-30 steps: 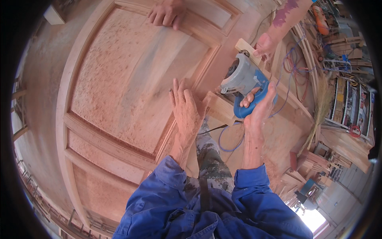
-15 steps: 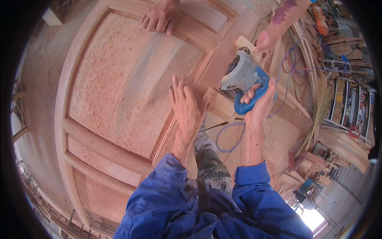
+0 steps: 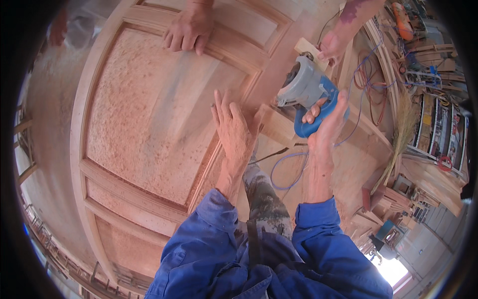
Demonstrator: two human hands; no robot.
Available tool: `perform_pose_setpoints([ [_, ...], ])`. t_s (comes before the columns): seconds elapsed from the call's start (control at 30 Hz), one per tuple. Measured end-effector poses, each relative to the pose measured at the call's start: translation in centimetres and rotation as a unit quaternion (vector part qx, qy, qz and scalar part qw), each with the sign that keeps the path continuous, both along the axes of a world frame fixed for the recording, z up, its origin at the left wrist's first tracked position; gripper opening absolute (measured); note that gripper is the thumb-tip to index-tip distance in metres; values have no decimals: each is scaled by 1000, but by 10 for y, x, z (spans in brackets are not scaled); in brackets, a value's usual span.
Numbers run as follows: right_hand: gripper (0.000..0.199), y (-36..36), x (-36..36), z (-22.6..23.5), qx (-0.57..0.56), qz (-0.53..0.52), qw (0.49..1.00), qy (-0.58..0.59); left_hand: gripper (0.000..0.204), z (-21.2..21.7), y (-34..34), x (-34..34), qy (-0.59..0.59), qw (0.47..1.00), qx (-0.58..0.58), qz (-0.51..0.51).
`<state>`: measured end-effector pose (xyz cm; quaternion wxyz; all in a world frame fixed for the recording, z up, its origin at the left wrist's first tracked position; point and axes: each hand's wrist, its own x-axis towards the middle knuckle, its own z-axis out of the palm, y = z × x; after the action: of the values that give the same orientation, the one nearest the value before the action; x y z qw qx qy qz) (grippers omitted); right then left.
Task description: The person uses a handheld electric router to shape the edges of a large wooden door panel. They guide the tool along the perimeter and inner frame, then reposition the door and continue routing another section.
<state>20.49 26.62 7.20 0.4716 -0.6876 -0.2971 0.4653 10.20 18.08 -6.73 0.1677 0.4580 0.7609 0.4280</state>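
My right hand (image 3: pixel 323 124) is wrapped round the blue D-shaped handle of a grey and blue handheld power tool (image 3: pixel 304 82). Its rounded grey housing is beside the right edge of a panelled wooden door (image 3: pixel 144 104); its exact kind is not plain. My left hand (image 3: pixel 232 122) rests on the door's near-right frame, fingers extended, holding nothing. Beyond the tool, a co-worker's hand (image 3: pixel 334 47) holds a pale wood strip (image 3: pixel 307 47). A co-worker's other hand (image 3: pixel 189 30) presses on the door's far part. Wood dust and shavings cover the panels.
A blue cord (image 3: pixel 275 172) loops below the tool. More cords (image 3: pixel 371 79) lie at the right, near a straw broom (image 3: pixel 398 139). Wood offcuts and a rack (image 3: pixel 440 129) crowd the right side. Another person's hand (image 3: pixel 58 27) shows at the far left.
The view has shifted slightly, and another person has come in at the far left. My right hand still grips the tool; my left hand remains on the door frame.
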Motion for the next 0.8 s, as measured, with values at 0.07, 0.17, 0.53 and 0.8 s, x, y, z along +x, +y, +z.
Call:
perform_pose_setpoints([
  [0.07,58,5,4,0,-3,-5,1000,-3,53,3,7,2,3,1000,-14,-2],
  [0.17,58,13,3,3,-3,-6,1000,-3,54,1,14,3,5,1000,-18,-11],
  [0.53,56,47,6,-1,11,3,1000,24,56,8,44,5,-2,1000,-9,0],
  [0.8,55,63,16,-12,33,9,999,13,76,2,57,8,-15,1000,-6,12],
])
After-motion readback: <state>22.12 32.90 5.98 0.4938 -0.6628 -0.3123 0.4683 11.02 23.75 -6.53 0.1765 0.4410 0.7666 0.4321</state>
